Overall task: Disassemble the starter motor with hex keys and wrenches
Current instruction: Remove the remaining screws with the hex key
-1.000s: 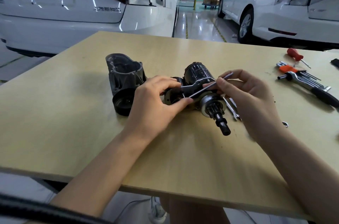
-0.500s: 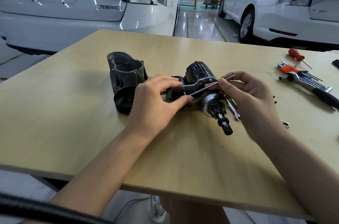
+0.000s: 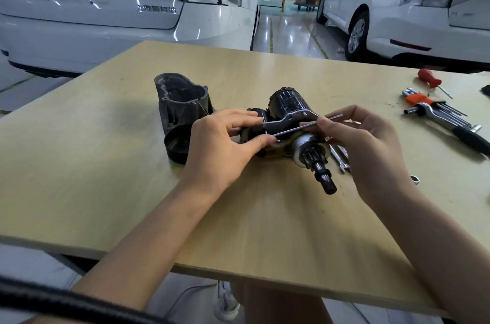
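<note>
at the grip: a thin hex key (image 3: 307, 126) is pinched between the thumb and fingertips of the right hand (image 3: 363, 148), its far end slanting down-left onto the motor's bracket
left hand (image 3: 220, 148): wrapped round the near-left end of the starter motor (image 3: 286, 117), thumb pressed against its side, fingers curled over the top, so it's clamped on the motor
motor spot: laid on its side mid-table, pinion shaft (image 3: 322, 178) pointed toward the near right
housing (image 3: 180, 109): dark cast nose piece already off, stood just left of the motor, partly hidden by the left hand
wrench (image 3: 339, 159): small one laid flat under the right hand, just beside the shaft
table (image 3: 106, 191): pale wood board
far right: red screwdriver (image 3: 429, 78), orange-held hex key set (image 3: 424, 101) and a ratchet (image 3: 450, 125) are parked well apart from the motor
background: two white cars (image 3: 92, 5) are seen behind
</note>
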Available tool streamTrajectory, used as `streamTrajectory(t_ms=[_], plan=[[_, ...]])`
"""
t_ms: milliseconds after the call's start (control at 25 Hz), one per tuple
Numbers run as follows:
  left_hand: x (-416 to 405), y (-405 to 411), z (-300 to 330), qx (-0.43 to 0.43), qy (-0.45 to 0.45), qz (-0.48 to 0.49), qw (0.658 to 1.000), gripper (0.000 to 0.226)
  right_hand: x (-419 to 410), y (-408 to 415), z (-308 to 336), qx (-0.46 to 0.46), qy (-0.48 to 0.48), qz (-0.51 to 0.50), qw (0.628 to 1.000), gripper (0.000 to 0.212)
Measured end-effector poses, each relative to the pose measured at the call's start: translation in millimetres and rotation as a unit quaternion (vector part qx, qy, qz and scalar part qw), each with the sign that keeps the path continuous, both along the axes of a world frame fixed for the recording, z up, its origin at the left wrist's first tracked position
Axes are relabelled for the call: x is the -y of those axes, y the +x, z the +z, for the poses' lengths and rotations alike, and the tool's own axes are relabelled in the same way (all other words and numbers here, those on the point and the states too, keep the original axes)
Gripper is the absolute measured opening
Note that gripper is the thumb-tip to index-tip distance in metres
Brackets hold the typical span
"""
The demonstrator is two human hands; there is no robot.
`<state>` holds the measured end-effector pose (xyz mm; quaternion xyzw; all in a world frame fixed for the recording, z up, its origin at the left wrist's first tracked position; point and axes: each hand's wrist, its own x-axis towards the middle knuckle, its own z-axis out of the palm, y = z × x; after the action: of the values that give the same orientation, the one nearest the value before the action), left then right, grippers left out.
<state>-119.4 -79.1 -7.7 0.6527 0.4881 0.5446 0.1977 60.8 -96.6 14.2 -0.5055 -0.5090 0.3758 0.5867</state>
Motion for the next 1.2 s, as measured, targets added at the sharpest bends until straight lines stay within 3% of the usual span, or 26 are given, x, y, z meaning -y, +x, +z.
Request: streamTrajectory(t_ms=[320, 480, 1000, 1120, 1200], plan=[[1, 1, 1, 0.007, -0.012, 0.013, 1.000, 0.033, -3, 8, -2, 0.021, -0.067, -0.047, 0.996, 0.010], [0, 3, 2, 0.015, -0.020, 0.017, 1.000, 0.033, -5, 7, 3, 0.047, 0.005, -0.034, 0.998, 0.008], [-1, -3, 4, 0.005, -0.034, -0.011, 0.999, 0.028, -14, -5, 16, 0.114, 0.114, -0.012, 0.987, 0.019], [0, -6, 4, 0.009, -0.048, -0.022, 0.999, 0.025, -24, -20, 36, 0.165, 0.139, 0.037, 0.976, 0.019], [1, -6, 3, 0.001, -0.045, -0.030, 0.999, 0.025, -30, -32, 50, 0.246, 0.157, 0.065, 0.954, 0.021]])
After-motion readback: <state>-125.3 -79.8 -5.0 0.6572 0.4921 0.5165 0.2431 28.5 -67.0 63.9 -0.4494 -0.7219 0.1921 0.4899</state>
